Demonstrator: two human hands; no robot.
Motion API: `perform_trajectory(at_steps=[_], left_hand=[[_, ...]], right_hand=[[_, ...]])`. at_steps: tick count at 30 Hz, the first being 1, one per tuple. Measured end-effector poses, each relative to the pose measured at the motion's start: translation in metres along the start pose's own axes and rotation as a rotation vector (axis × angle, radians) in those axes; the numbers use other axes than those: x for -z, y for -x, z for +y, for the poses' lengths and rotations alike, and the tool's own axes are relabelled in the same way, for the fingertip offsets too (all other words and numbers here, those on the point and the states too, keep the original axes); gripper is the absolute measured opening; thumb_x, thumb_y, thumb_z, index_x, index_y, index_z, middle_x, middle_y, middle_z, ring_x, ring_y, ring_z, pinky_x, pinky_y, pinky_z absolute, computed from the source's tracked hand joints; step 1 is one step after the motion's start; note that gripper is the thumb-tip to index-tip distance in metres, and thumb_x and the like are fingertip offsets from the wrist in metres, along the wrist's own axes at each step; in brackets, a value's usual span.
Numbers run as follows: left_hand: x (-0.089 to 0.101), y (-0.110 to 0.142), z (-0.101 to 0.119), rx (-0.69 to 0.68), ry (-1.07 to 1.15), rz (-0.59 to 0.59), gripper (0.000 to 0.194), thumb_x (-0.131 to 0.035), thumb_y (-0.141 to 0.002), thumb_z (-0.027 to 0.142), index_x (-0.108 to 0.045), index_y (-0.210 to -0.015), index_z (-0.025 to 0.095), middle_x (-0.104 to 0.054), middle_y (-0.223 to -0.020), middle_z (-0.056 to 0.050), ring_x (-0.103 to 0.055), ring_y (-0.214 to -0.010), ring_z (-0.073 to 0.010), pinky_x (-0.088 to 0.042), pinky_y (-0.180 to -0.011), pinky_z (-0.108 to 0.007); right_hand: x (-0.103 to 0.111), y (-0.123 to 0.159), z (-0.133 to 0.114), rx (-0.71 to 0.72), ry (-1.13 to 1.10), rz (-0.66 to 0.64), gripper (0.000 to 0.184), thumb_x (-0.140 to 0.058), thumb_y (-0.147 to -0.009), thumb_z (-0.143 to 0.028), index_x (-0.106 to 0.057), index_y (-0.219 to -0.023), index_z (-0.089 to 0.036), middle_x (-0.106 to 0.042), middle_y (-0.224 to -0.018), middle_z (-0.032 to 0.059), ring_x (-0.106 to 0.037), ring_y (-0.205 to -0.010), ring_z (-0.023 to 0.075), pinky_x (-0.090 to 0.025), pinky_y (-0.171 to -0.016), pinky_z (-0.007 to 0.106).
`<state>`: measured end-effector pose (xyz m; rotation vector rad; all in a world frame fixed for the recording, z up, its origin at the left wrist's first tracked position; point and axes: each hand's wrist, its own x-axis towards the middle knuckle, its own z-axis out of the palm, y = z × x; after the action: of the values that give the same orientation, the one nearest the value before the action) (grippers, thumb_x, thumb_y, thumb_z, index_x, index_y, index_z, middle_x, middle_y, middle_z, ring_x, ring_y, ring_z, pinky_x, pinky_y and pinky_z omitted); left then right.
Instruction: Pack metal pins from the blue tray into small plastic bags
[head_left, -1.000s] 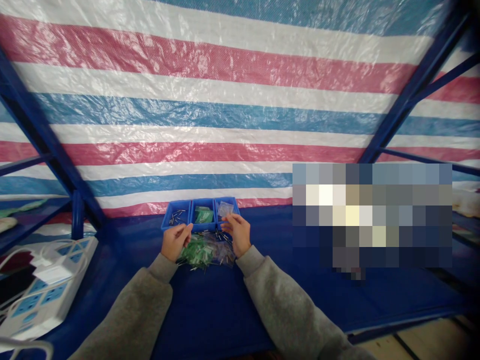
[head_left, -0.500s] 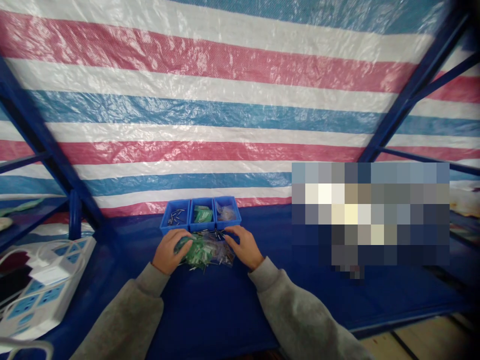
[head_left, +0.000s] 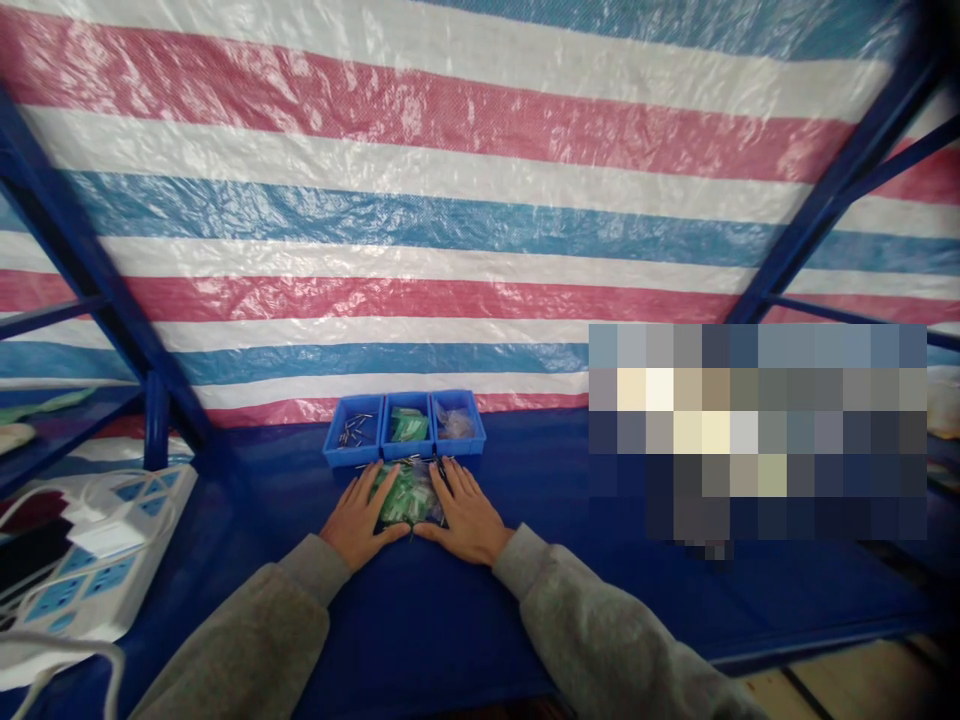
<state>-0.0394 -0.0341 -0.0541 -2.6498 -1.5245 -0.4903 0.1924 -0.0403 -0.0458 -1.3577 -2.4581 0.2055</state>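
My left hand lies open with fingers spread along the left side of a pile of small green packets. On the right side my right hand is likewise open, beside clear plastic packets in the same pile. Both thumbs reach inward at the near edge, almost meeting. Some dark, thin metal pieces show at the pile's far edge. Just behind stand three joined blue bins: the left bin holds thin metal pieces, the middle bin green packets, the right bin clear packets.
A white power strip with a plugged-in white adapter and cables lies at the left. Blue metal posts rise on both sides before a striped plastic sheet. A blurred-out area covers the right part of the blue tabletop.
Both hands have flattened from a curled pose and come round the sides of the pile, thumbs now at its near edge. The pile is gathered more tightly between them.
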Motion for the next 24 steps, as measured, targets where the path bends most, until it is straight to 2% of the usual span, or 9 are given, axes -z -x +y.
perform_trajectory(at_steps=[13, 24], left_hand=[[-0.008, -0.003, -0.005, -0.026, 0.017, 0.023, 0.066, -0.040, -0.085, 0.053, -0.024, -0.141, 0.021, -0.030, -0.144, -0.013, -0.029, -0.132, -0.0275, -0.031, -0.106, -0.043], [-0.010, -0.005, -0.008, 0.015, 0.083, 0.000, 0.060, -0.040, -0.088, 0.047, -0.023, -0.141, 0.026, -0.030, -0.145, -0.008, -0.029, -0.132, -0.0238, -0.030, -0.107, -0.039]], right_hand=[[-0.010, -0.009, -0.013, 0.015, -0.008, 0.076, 0.078, -0.026, -0.088, -0.060, -0.022, -0.141, -0.003, -0.019, -0.146, 0.0212, -0.014, -0.136, 0.0300, -0.020, -0.108, 0.046], [-0.009, -0.010, -0.014, 0.012, -0.020, 0.085, 0.073, -0.030, -0.090, -0.055, -0.023, -0.141, -0.004, -0.020, -0.146, 0.0196, -0.016, -0.136, 0.0277, -0.021, -0.109, 0.043]])
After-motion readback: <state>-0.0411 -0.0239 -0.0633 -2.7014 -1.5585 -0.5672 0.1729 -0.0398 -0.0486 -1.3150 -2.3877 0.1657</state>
